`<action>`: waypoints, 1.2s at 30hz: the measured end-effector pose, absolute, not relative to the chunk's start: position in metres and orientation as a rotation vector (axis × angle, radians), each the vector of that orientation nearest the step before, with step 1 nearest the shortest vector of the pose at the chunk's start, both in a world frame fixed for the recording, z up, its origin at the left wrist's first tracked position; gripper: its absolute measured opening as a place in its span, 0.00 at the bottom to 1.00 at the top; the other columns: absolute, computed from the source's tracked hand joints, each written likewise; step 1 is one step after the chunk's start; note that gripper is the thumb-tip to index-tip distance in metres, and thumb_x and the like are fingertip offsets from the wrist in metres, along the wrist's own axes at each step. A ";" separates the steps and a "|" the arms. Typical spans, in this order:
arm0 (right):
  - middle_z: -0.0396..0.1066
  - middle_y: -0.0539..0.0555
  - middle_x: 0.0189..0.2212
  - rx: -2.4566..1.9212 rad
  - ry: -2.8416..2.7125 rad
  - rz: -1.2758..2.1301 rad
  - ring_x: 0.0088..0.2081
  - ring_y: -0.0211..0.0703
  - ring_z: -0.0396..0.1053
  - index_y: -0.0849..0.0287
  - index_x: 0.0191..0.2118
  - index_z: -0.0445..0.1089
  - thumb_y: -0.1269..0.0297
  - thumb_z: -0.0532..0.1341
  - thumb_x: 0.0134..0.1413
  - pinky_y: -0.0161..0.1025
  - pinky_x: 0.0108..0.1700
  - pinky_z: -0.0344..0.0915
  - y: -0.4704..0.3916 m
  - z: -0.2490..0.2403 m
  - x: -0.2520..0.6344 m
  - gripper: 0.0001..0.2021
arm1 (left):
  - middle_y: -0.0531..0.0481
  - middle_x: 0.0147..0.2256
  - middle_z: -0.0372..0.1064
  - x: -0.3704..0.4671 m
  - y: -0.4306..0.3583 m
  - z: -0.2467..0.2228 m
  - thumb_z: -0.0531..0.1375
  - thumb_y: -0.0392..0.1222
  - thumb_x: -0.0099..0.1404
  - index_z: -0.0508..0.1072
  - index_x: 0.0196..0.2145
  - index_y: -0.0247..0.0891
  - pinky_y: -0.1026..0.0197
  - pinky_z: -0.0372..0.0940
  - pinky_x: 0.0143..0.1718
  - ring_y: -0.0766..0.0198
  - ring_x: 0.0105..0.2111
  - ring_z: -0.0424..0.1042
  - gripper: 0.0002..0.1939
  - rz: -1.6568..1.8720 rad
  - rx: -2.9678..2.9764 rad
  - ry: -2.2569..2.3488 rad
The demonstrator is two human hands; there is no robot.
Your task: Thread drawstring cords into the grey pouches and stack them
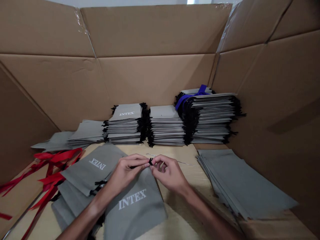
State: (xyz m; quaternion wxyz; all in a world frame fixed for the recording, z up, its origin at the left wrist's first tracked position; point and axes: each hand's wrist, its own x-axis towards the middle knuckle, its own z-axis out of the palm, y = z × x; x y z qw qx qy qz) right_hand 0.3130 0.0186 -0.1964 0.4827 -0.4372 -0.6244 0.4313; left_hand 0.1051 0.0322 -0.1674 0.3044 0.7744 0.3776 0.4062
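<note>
A grey drawstring bag (136,203) printed INTEX lies flat on the table before me. At its top corner is a short black cord (150,162), with a small knot or tuft showing between my fingertips. My left hand (131,166) is closed, thumb and fingers pinching the cord and the bag's edge from the left. From the right, the thumb and forefinger of my right hand (166,170) close on the cord too. Just behind my hands lies a thin metal wire tool (185,163), partly hidden by the right hand. More INTEX bags (91,170) with black cord ends overlap beside my left forearm.
Tall stacks of corded grey bags (125,130) stand along the back, one with a blue strap (190,97) on top. Flat grey bags (245,183) lie at right, and red ribbons (53,166) at left. Cardboard walls (155,76) enclose the table (182,206).
</note>
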 end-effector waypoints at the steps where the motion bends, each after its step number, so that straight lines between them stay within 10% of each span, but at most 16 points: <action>1: 0.76 0.49 0.30 -1.061 -1.535 1.032 0.28 0.39 0.68 0.55 0.37 0.78 0.64 0.67 0.54 0.35 0.29 0.61 0.018 -0.196 0.313 0.05 | 0.46 0.42 0.85 0.105 0.032 -0.167 0.66 0.43 0.73 0.88 0.42 0.44 0.58 0.77 0.46 0.57 0.41 0.83 0.08 1.066 2.076 0.996; 13: 0.78 0.51 0.30 -1.083 -1.495 0.846 0.28 0.41 0.69 0.54 0.35 0.80 0.62 0.69 0.56 0.37 0.30 0.64 0.016 -0.206 0.310 0.04 | 0.47 0.45 0.73 0.112 0.017 -0.169 0.53 0.39 0.80 0.67 0.52 0.43 0.59 0.68 0.44 0.59 0.43 0.77 0.07 0.884 2.636 1.189; 36: 0.66 0.44 0.21 -0.982 -1.247 1.643 0.19 0.33 0.58 0.56 0.34 0.75 0.58 0.70 0.48 0.31 0.19 0.53 0.022 -0.193 0.321 0.09 | 0.51 0.38 0.76 0.111 0.027 -0.165 0.59 0.52 0.75 0.77 0.42 0.40 0.62 0.63 0.41 0.61 0.39 0.71 0.13 0.794 1.974 1.056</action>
